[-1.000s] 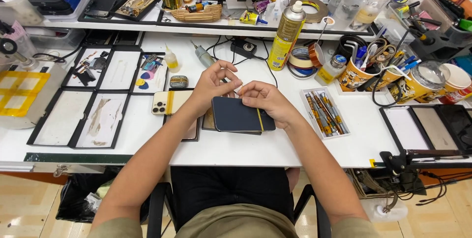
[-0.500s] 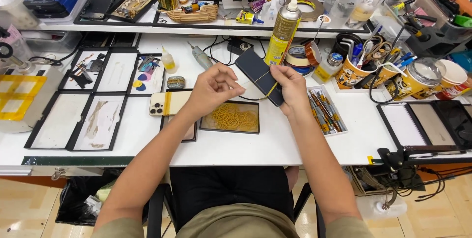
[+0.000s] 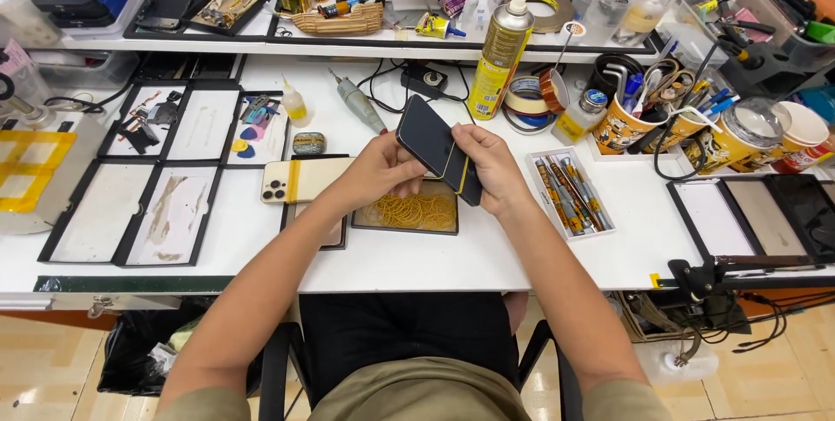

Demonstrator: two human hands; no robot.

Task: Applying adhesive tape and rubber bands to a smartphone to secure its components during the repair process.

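A dark smartphone (image 3: 432,144) with a yellow band wrapped near one end is lifted above the white workbench, tilted toward the upper left. My left hand (image 3: 378,173) grips its lower edge from the left. My right hand (image 3: 490,167) grips the banded end from the right. Directly under them sits a small black tray of yellow rubber bands (image 3: 409,213). To the left of that tray lies a gold phone (image 3: 306,180) face down, with a yellow band around it.
Black sorting trays (image 3: 139,173) line the left side. A tray of screwdrivers (image 3: 570,193) lies right of my hands. A yellow spray can (image 3: 502,57), tape rolls (image 3: 528,95), paper cups of tools (image 3: 635,121) and cables stand behind. A clamp arm (image 3: 731,269) juts over the front right edge.
The dark phone first lay flat over the rubber-band tray under both hands, was lifted and turned toward the back, and now is held lower and closer, tilted between both hands.
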